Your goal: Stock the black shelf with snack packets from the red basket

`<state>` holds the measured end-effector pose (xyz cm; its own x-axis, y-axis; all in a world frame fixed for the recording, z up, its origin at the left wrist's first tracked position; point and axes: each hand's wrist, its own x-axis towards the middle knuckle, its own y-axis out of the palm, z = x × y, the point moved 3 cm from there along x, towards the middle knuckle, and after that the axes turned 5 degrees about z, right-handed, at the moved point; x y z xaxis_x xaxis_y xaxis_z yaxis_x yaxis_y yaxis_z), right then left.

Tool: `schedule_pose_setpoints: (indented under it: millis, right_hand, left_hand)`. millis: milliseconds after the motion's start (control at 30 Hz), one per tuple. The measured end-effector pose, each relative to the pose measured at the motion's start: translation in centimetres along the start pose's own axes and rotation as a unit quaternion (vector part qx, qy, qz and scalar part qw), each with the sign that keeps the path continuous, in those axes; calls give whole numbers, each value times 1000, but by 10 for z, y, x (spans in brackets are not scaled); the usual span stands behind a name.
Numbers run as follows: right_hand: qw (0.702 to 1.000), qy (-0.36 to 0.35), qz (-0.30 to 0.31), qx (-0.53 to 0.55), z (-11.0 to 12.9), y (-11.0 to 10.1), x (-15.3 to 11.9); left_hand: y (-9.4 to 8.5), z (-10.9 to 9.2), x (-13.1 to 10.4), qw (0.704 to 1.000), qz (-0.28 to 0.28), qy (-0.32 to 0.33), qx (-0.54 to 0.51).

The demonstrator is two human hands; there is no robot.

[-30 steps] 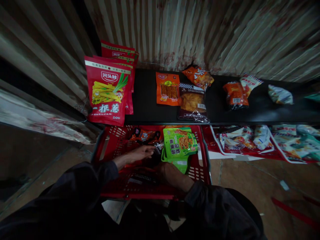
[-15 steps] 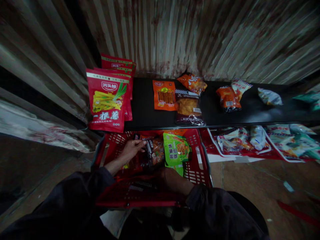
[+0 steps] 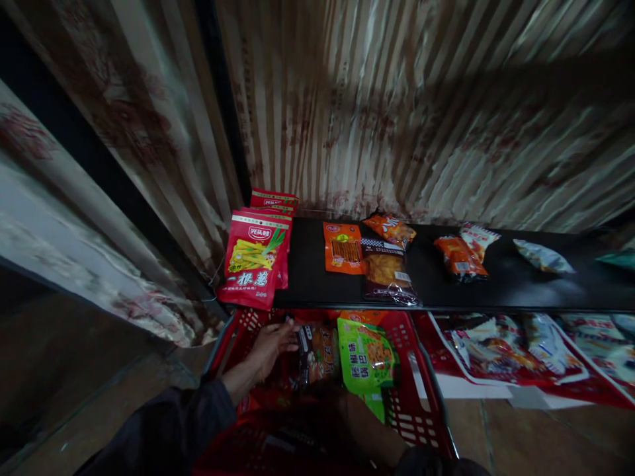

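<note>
A red shopping basket (image 3: pixel 430 377) with slotted walls stands in front of me, below the shelf edge. Inside it, my left hand (image 3: pixel 272 348) reaches in with its fingers stretched out, their tips against the left edge of a dark brown snack bag (image 3: pixel 321 354). Right of that bag leans a bright green snack bag (image 3: pixel 370 357), with orange packaging behind it. My right hand (image 3: pixel 354 420) is low in the basket, in front of these bags. Deep shadow hides its fingers and anything they may hold.
The black shelf (image 3: pixel 342 291) carries a stack of red snack bags (image 3: pixel 253 261), a flat orange packet (image 3: pixel 343 248), a brown bag of chips (image 3: pixel 387 271) and several other packets. Below, at right, hang red bins (image 3: pixel 520 350) of packets. Striped curtain (image 3: pixel 342 112) covers the back.
The view has tilted up, so shelf and basket sit lower in the picture. My left fingers have straightened from a pinch at the brown bag's corner. My right hand remains low in the basket.
</note>
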<state>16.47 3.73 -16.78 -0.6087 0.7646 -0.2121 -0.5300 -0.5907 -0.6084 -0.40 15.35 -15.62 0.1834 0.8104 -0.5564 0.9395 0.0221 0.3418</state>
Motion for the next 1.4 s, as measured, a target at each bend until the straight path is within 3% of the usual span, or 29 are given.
schedule_pose_setpoints:
  millis: [100,200,300,367,433,533,633,767,833,933,1100,1233,1400]
  right_hand:
    - [998,-3,-22,50,1,-4,0]
    - [994,52,-55,82,-8,-2,1]
    - [986,108,-83,100,-19,4,0]
    - [985,118,-79,100,-21,4,-1]
    - [986,112,-54,109,-18,2,-2]
    - [984,106,8,143,-12,-8,-6]
    - [979,156,60,117,-13,-22,-12]
    - [965,169,96,178,-8,-50,-6]
    - [963,136,44,230,3,-70,11]
    - [955,79,-72,276,26,-101,52]
    - [928,57,-249,273,45,-135,134]
    - [936,89,-261,221,43,-139,174]
    - [920,57,-306,239,44,-137,191]
  left_hand:
    - [-4,-3,-1,1000,-7,1,-19]
    - [-10,-4,1,1000,-10,8,17]
    - [-16,-3,5,978,11,-12,206]
    - [-17,-6,5,913,46,-13,406]
    - [-15,-14,0,814,61,44,576]
    - [-3,-30,-15,690,69,162,702]
    - [10,-48,-30,646,71,292,702]
    - [10,-86,-42,596,-75,510,616]
    - [2,-101,-42,565,-154,550,596]
    - [-12,-109,-35,560,-225,530,596]
    - [-24,-100,-22,587,-244,455,624]
    - [-24,-98,-18,597,-244,406,647]
    - [-20,-103,-17,611,-252,386,644]
